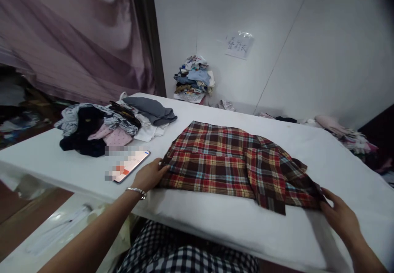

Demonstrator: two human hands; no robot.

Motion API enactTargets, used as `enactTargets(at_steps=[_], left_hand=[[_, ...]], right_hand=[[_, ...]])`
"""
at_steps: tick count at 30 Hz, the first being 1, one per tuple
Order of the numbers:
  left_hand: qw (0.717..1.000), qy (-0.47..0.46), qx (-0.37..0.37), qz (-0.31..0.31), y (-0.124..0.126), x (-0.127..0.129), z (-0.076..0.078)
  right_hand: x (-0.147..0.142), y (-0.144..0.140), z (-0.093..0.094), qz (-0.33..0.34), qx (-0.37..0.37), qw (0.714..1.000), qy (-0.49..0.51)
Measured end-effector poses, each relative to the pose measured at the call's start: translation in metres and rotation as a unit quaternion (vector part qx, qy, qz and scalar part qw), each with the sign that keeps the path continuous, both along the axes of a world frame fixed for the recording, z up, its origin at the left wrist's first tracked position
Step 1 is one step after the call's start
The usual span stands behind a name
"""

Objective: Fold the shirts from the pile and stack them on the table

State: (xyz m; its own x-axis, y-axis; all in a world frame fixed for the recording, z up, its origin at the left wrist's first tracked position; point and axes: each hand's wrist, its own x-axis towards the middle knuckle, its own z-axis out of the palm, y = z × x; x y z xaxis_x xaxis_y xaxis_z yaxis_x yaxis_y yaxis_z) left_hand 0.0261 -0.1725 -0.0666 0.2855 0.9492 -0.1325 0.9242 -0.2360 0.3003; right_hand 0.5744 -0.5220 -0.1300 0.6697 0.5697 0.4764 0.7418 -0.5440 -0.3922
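Note:
A plaid shirt [209, 158] in red, brown, yellow and light blue lies spread on the white table, with one short sleeve [266, 178] lying across its front. My left hand [150, 173], with a silver bracelet at the wrist, pinches the shirt's left edge between thumb and fingers. At the opposite end, my right hand [338, 213] grips the shirt's right corner, which is raised slightly off the table. A lit smartphone [132, 166] lies just left of my left hand.
A loose heap of clothes [95, 127] sits on the table's left side. Beyond the white table [308, 145], a tall clothes stack [193, 78] stands by the wall, and more garments [347, 135] lie past the right edge. A handwritten sign [238, 45] hangs on the wall.

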Motion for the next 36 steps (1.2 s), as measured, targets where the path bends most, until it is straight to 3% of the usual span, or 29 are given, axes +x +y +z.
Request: enactTargets(at_steps=[2,5,7,9,12,18,22,25,28,31,36], left_hand=[[0.997,-0.027,0.069,-0.026,0.002,0.012,0.000],[0.981,-0.049,0.137,-0.130,0.003,0.028,-0.008],[0.979,-0.018,0.108,-0.172,0.003,0.037,-0.013],[0.981,0.015,0.092,-0.170,0.003,0.046,-0.013],[0.974,-0.023,0.125,-0.190,-0.007,0.070,-0.005],[0.932,-0.113,0.005,-0.344,-0.074,0.168,0.009],[0.873,-0.124,0.040,-0.470,-0.132,0.228,0.003],[0.835,-0.103,0.066,-0.536,-0.167,0.257,-0.006],[0.826,-0.065,0.072,-0.556,-0.181,0.273,-0.017],[0.825,-0.033,0.085,-0.558,-0.177,0.282,-0.023],[0.850,-0.068,0.053,-0.520,-0.157,0.288,-0.013]], right_hand=[[-0.024,0.019,0.017,0.027,-0.002,1.000,0.016],[-0.059,0.050,0.032,0.084,0.015,0.996,0.019],[-0.074,0.066,0.028,0.133,0.007,0.991,0.030],[-0.083,0.073,0.015,0.171,-0.023,0.984,0.050],[-0.091,0.073,-0.006,0.179,-0.027,0.980,0.079],[-0.087,0.068,-0.017,0.107,0.122,0.984,0.068],[-0.075,0.069,-0.021,0.068,0.112,0.991,0.028],[-0.071,0.070,-0.026,0.052,0.100,0.993,0.037],[-0.070,0.070,-0.028,0.055,0.093,0.993,0.044],[-0.069,0.070,-0.028,0.058,0.090,0.993,0.054],[-0.066,0.070,-0.028,0.061,0.089,0.992,0.069]])
